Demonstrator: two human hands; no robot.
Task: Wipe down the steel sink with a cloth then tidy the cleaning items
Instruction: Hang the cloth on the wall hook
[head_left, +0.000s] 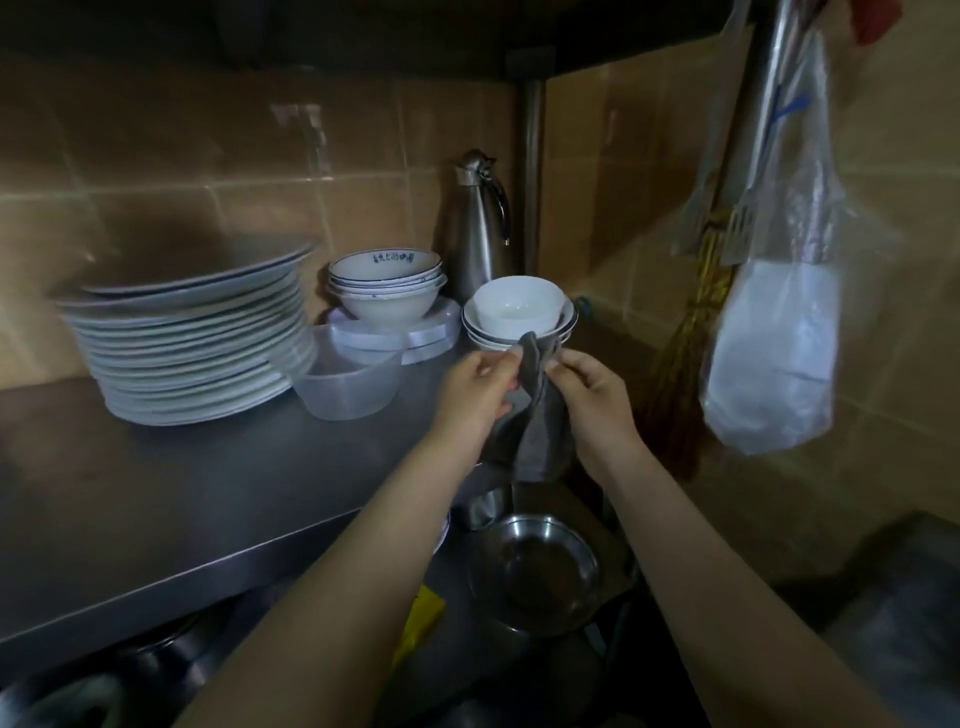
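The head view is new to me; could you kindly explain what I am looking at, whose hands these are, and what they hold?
There is no machine here. A person wears one wide-angle camera on the head, looking forward and down, so the two bare arms reaching in from the bottom are the wearer's own. The left hand and the right hand both pinch a grey cloth, which hangs down between them. Behind them, on a steel counter, stand a stack of plates, a clear plastic tub, a stack of patterned bowls, a stack of white bowls and a steel flask. Lower down sits a steel bowl, and a plastic bag hangs at the right.
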